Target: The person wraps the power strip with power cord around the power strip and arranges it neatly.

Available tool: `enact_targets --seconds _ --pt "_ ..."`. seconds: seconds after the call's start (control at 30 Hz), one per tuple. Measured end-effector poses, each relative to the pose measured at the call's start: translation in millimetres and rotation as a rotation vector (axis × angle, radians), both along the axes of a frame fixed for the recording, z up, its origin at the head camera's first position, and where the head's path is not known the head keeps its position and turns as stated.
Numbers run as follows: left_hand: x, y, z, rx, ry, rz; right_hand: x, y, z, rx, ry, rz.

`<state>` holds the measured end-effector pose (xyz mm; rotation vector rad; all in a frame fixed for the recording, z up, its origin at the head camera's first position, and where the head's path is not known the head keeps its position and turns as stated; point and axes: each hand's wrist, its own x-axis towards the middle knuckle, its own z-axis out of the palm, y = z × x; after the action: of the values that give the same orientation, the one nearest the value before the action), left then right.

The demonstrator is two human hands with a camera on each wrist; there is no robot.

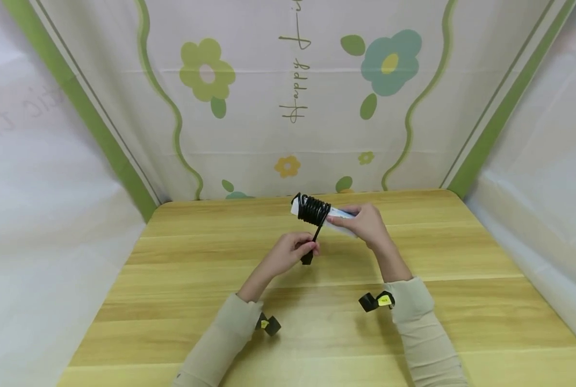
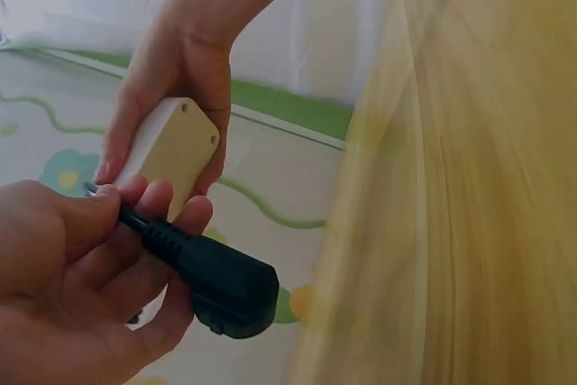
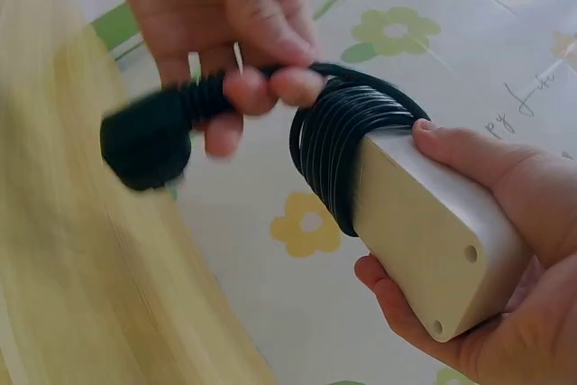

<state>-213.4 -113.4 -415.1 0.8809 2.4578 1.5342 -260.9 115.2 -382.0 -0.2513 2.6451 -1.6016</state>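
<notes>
Two hands (image 1: 288, 252); 1 plug (image 2: 230, 290); 1 strip (image 3: 433, 232)

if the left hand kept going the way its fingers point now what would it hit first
Probably the black cord coil wound round the white power strip, which the right hand holds. The left hand pinches the cord just behind the plug, fingers aimed up at the coil. Depth is unclear.

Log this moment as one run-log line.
left hand: pinches cord at plug | right hand: grips power strip | cord: coiled round strip | held above table
</notes>
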Motion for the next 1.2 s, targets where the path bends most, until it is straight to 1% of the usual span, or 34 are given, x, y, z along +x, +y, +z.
enact_targets --seconds 0.1,0.17,0.27,0.37,0.47,0.67,0.77,0.87,0.93,1.1,1.2 --pt "-2.1 -0.5 -3.5 0.039 -0.033 -0.006 -0.2 -1.5 -0.2 -0.053 -0.024 0.027" --pt "-3.4 -0.2 -5.9 0.061 -0.043 0.007 0.5 -3.3 0.4 -0.084 -0.036 0.036" --pt "-5.6 1.2 -9.6 0.088 -0.046 0.050 2.9 -5.7 3.2 -0.103 -0.048 0.050" --pt "-8.7 2.7 -14.4 0.117 -0.053 0.106 5.7 -9.4 5.5 -0.116 -0.058 0.070" --pt "-12.2 5.4 -19.9 0.148 -0.034 0.148 8.9 -13.0 6.8 -0.127 -0.060 0.084" --pt "-15.7 7.7 -29.6 0.234 0.031 0.193 13.1 -18.4 6.6 -0.169 -0.062 0.126" --pt "-16.4 2.8 -34.6 0.246 0.057 0.185 15.5 -20.8 8.1 -0.178 -0.058 0.137" --pt "-18.5 -5.4 -40.6 0.222 0.104 0.160 19.4 -23.1 11.4 -0.187 -0.057 0.164" --pt "-19.5 -11.2 -41.8 0.202 0.135 0.133 22.2 -24.3 14.3 -0.193 -0.058 0.193" --pt "-21.7 -20.2 -37.8 0.170 0.165 0.055 27.1 -24.4 20.6 -0.194 -0.049 0.245" --pt "-23.0 -22.9 -36.3 0.169 0.178 0.029 27.4 -22.8 20.6 -0.192 -0.047 0.255"
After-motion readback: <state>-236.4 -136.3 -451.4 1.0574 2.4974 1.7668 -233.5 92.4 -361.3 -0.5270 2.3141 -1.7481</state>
